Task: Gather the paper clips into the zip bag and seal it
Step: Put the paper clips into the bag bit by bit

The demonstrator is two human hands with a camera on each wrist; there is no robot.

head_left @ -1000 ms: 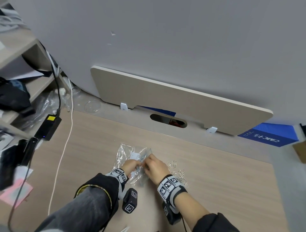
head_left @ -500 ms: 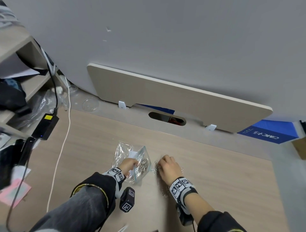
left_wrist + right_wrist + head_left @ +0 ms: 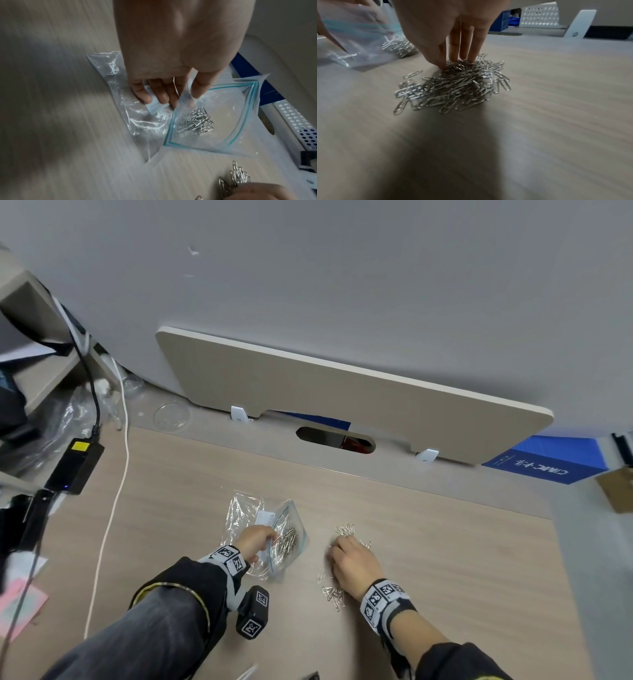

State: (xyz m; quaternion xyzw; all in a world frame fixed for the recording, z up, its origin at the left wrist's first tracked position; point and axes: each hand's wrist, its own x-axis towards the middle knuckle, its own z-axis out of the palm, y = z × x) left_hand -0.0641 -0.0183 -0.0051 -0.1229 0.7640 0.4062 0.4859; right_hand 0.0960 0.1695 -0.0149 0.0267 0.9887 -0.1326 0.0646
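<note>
Left hand pinches the near lip of the zip bag between thumb and fingers, holding its mouth open; the other fingers lie flat on a second clear plastic bag with a white label under them. The zip bag has a teal zip line, lies on the wooden desk and partly overlaps the clear bag. A clump of paper clips in the bag sits near the mouth – in the head view the same clump shows through the plastic just right of the left hand.

Right hand has fingertips and thumb pressed down together into the far edge of the loose paper clip pile, bunched on some clips; whether any are lifted cannot be told. The pile rests on the desk just right of the zip bag, not touching it. In the head view the right hand covers most of the pile, with clips showing beyond the fingers and a few strays near the wrist.

Both wrists wear bands with black-and-white markers – the left wrist camera block hangs below its sleeve. Further out: a black power brick and a white cable on the left side of the desk, a beige panel leaning at the back edge, a blue box to the far right.
</note>
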